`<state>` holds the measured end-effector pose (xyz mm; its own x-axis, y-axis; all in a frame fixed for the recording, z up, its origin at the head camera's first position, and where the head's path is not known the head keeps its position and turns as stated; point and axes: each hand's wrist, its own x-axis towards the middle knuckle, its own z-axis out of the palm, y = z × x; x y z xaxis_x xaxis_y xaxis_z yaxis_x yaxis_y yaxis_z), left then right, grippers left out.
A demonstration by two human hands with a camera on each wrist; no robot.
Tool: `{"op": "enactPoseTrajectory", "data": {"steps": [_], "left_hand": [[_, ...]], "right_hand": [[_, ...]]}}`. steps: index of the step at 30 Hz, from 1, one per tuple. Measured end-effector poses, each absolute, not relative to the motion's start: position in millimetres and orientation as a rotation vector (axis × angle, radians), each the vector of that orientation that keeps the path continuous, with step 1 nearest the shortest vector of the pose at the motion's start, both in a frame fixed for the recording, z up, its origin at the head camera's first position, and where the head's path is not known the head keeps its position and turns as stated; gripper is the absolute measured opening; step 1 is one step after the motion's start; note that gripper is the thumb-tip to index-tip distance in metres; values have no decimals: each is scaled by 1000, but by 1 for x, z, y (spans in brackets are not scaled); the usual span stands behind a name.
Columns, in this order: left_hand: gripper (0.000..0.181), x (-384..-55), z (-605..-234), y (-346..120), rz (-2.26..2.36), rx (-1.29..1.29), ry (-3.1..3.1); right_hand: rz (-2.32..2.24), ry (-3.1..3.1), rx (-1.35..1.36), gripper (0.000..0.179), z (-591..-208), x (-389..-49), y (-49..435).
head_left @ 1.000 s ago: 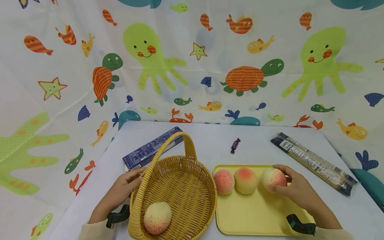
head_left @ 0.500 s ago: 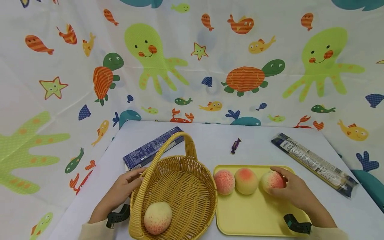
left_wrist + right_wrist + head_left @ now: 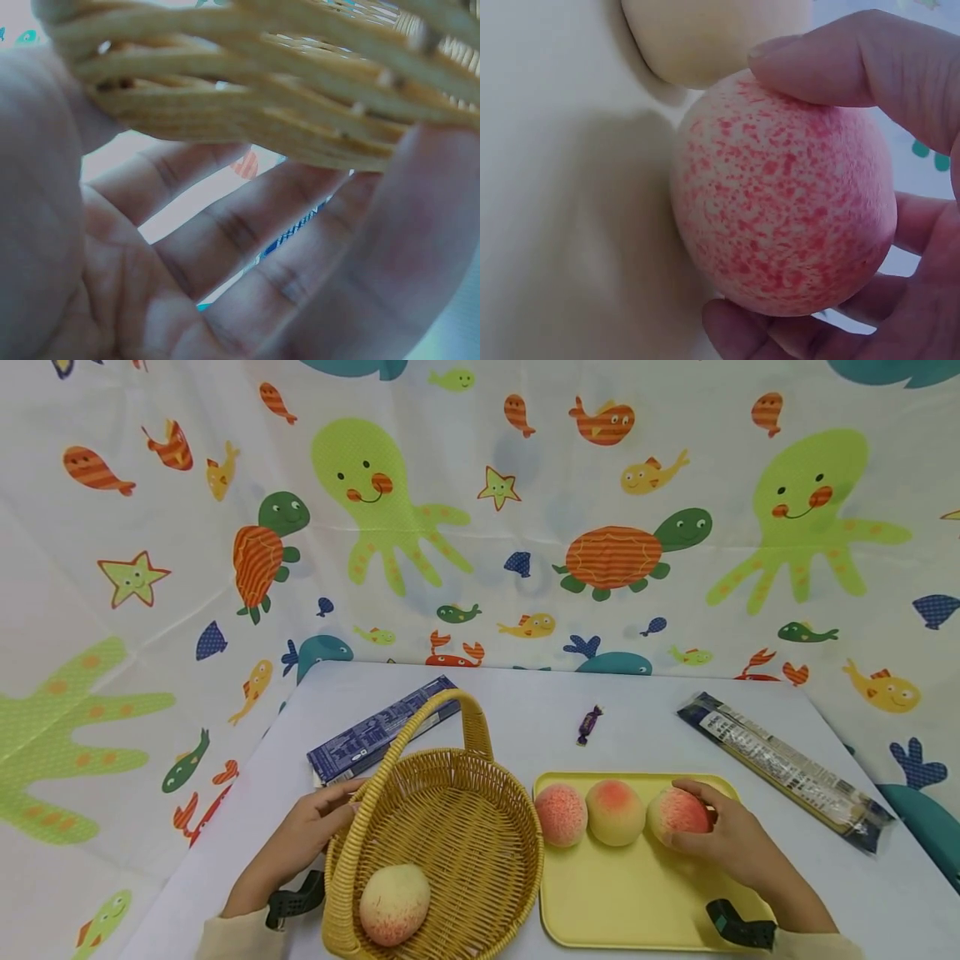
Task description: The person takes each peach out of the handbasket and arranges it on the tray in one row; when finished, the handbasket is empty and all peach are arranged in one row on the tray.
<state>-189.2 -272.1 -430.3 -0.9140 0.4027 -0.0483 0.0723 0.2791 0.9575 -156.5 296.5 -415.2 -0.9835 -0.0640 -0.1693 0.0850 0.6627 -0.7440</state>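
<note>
A yellow wicker basket (image 3: 480, 843) with a tall arched handle stands in front of me, one pale peach (image 3: 395, 904) inside it. My left hand (image 3: 311, 827) grips the basket's left side; in the left wrist view its fingers (image 3: 232, 229) reach under the woven wall. To the right is a yellow tray (image 3: 600, 910) with a row of peaches along its far side. My right hand (image 3: 723, 831) holds the rightmost peach (image 3: 780, 195), speckled red, between thumb and fingers. A red peach (image 3: 561, 815) and a yellowish peach (image 3: 616, 812) sit to its left.
A long blue box (image 3: 375, 735) lies behind the basket. A small purple wrapped candy (image 3: 589, 725) lies beyond the tray, and a long plastic-wrapped packet (image 3: 787, 772) slants at the right. A patterned curtain (image 3: 480, 560) hangs behind the white table (image 3: 525, 710).
My right hand has shifted slightly left with its peach, bringing it up close to the middle peach on the tray. My left hand and the basket stay in place.
</note>
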Motion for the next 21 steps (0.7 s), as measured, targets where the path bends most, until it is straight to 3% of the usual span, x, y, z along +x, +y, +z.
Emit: {"op": "enactPoseTrajectory", "data": {"steps": [21], "left_hand": [[51, -189, -429, -272, 1664, 424, 2285]], "right_hand": [[-1251, 2702, 70, 85, -417, -157, 293]]}}
